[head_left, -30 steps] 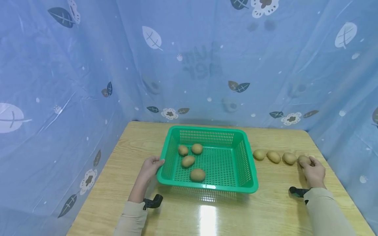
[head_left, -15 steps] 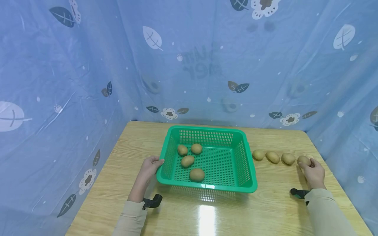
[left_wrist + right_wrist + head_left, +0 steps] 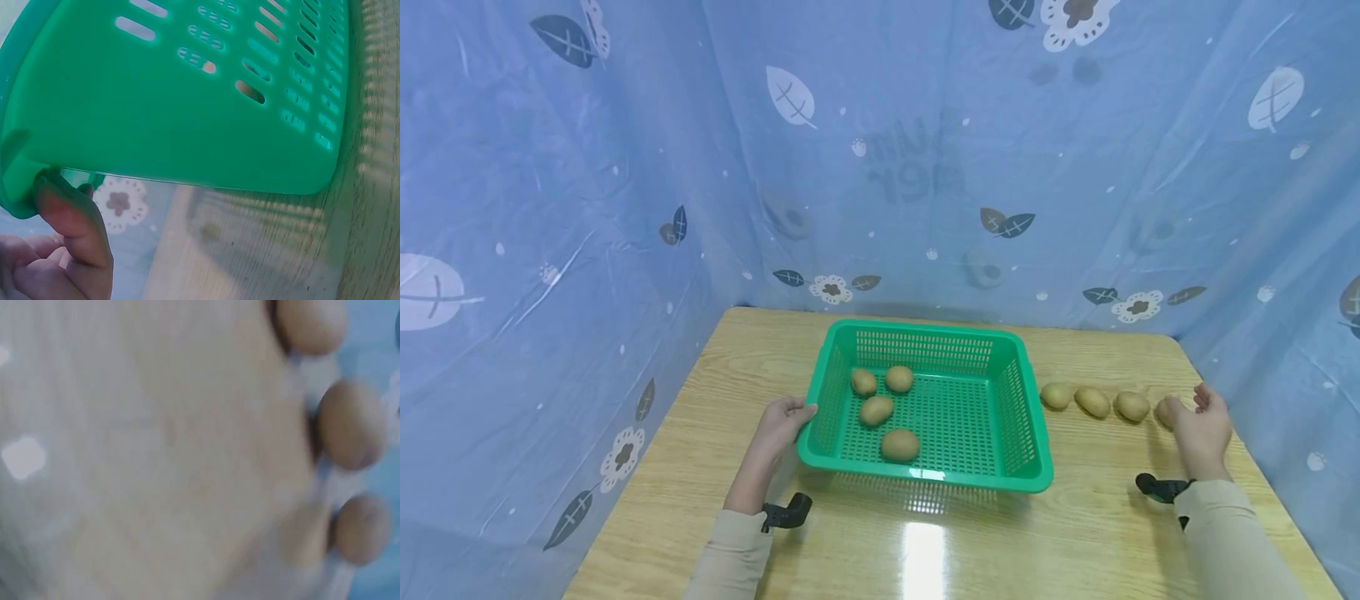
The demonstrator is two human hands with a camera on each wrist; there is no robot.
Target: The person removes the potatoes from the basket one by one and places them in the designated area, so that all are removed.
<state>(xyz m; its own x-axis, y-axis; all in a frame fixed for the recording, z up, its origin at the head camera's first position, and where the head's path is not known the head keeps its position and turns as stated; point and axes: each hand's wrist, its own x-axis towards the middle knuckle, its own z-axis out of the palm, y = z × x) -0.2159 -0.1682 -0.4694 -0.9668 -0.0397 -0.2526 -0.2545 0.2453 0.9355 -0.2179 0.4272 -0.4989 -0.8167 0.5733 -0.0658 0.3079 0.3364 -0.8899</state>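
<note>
My left hand (image 3: 780, 423) grips the left rim of a green plastic basket (image 3: 927, 477), thumb over the edge. The left wrist view shows its fingers (image 3: 78, 215) at the corner of the basket wall (image 3: 156, 125). Several potatoes lie inside, among them a large one (image 3: 900, 446) near the front. To the basket's right, more potatoes form a row on the table. At the row's right end, my right hand (image 3: 1204, 433) is beside the last potato (image 3: 1167, 411), partly covering it, with its fingers raised off it. Row potatoes (image 3: 353, 425) appear blurred in the right wrist view.
The wooden table (image 3: 1097, 525) carries the basket and the row. Blue patterned sheeting (image 3: 880, 208) hangs behind it and at both sides. Between basket and hand are the other row potatoes, such as a pale one (image 3: 1056, 396) close to the basket's right wall.
My right hand has let go of the last potato in the row, its fingers lifting up and to the right. The left hand and the basket have stayed in place.
</note>
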